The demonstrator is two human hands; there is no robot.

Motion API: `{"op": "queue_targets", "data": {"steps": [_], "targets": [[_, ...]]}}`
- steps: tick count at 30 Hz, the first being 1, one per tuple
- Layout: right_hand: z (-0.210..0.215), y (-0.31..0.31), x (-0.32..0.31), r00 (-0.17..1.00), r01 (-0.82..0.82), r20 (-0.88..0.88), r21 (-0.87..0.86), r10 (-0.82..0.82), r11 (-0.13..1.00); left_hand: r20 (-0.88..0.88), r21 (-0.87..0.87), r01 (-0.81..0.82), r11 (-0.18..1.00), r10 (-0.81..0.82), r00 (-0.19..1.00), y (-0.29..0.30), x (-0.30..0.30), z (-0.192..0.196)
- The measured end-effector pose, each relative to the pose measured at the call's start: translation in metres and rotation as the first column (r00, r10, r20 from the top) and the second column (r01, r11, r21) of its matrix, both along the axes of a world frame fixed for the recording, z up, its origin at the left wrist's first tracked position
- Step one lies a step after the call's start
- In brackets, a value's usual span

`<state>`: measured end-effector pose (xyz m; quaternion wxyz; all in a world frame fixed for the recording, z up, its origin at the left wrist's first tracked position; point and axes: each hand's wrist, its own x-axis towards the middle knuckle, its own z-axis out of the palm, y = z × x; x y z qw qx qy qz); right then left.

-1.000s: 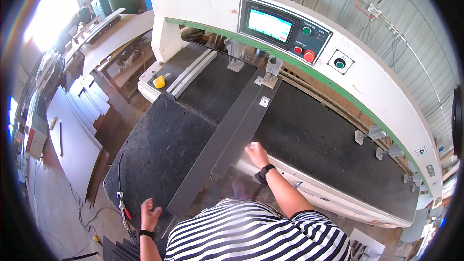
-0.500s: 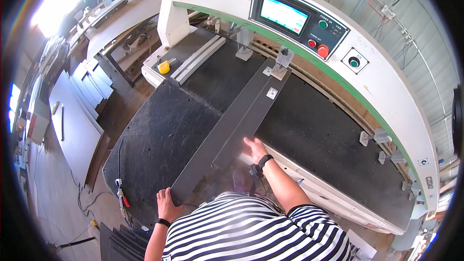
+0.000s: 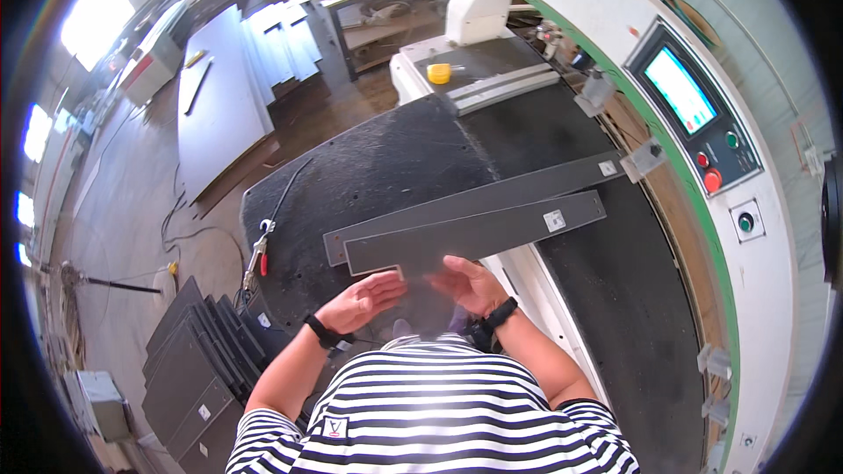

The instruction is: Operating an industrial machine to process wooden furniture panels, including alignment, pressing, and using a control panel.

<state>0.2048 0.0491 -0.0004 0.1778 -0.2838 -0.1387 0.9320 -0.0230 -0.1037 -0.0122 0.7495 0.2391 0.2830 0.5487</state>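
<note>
Two long grey panels lie side by side on the black machine bed (image 3: 378, 175). The farther panel (image 3: 492, 197) reaches toward the machine's clamps. The nearer panel (image 3: 474, 233) carries a small white label near its far end. My left hand (image 3: 360, 300) grips the near end of this nearer panel at its notched corner. My right hand (image 3: 470, 283) holds the same end a little to the right, fingers at the panel's edge. Both wrists wear dark bands.
A white and green machine frame with a control screen (image 3: 680, 88) and red buttons (image 3: 711, 180) curves along the right. A yellow cap (image 3: 439, 73) sits at the bed's far end. A red-handled clamp (image 3: 261, 256) hangs at the bed's left edge. Dark panels (image 3: 189, 360) are stacked on the floor; pale boards (image 3: 219, 96) lie beyond.
My left hand rose from the bed's near edge to the panel's end. My right hand slid back to that same end. The nearer panel now lies offset from the farther one.
</note>
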Motion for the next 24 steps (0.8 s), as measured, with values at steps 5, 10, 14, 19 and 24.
{"op": "queue_targets", "data": {"steps": [5, 10, 14, 19, 24], "targets": [[0.001, -0.023, -0.04, 0.992, -0.12, 0.028, -0.051, 0.122, 0.991, 0.117, -0.058, -0.44, 0.896, 0.444, 0.889, -0.012, 0.001, 0.008], [0.031, -0.041, -0.068, 0.985, -0.16, -0.033, 0.146, 0.167, 0.976, -0.175, 0.019, -0.707, 0.707, 0.699, 0.694, -0.02, -0.001, 0.05], [0.041, -0.044, -0.106, 0.924, -0.362, 0.065, 0.465, 0.376, 0.808, -0.116, -0.12, -0.86, 0.496, 0.854, 0.508, -0.04, -0.019, 0.066], [-0.02, 0.032, -0.099, 0.892, -0.421, 0.445, 0.758, -0.077, -0.498, -0.102, -0.129, -0.962, 0.241, 0.962, 0.254, -0.094, -0.058, 0.032], [-0.063, 0.142, -0.039, 0.162, -0.921, 0.759, -0.114, -0.63, -0.373, -0.145, -0.062, -0.985, 0.16, 0.975, 0.167, -0.158, -0.098, -0.033]]}}
